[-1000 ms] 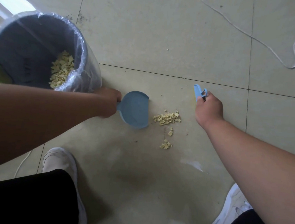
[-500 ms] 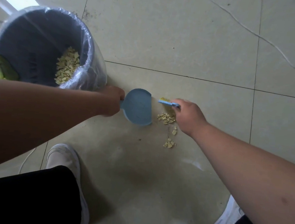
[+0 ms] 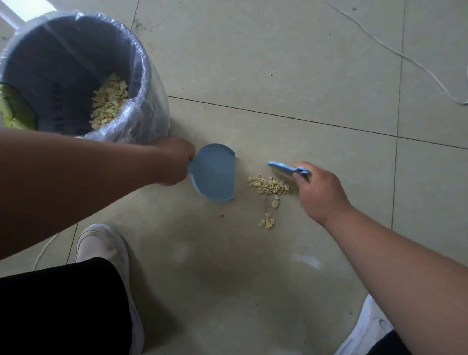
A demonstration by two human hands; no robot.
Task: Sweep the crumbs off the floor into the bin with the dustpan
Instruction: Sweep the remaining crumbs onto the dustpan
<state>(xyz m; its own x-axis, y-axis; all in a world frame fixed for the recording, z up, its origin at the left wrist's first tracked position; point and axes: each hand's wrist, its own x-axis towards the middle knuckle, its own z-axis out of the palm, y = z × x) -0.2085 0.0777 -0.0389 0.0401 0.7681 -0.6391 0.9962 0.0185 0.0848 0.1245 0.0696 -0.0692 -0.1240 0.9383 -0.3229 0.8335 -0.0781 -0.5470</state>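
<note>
- The crumbs (image 3: 268, 185) are small, pale, dry-looking bits, likely light and easy to scatter; short, gentle strokes should suit them
- They lie on the floor (image 3: 291, 69) just beside the open edge of the dustpan (image 3: 213, 173), with a smaller cluster a little nearer the person
- The dustpan looks like stiff, light plastic, best held by its short handle
- The left hand (image 3: 174, 161) is curled round that handle, pan low to the floor
- The right hand (image 3: 318, 189) grips a small blue brush (image 3: 286, 169) just behind the crumbs
- The lined bin (image 3: 67, 74), already holding crumbs, stands near the left hand
</note>
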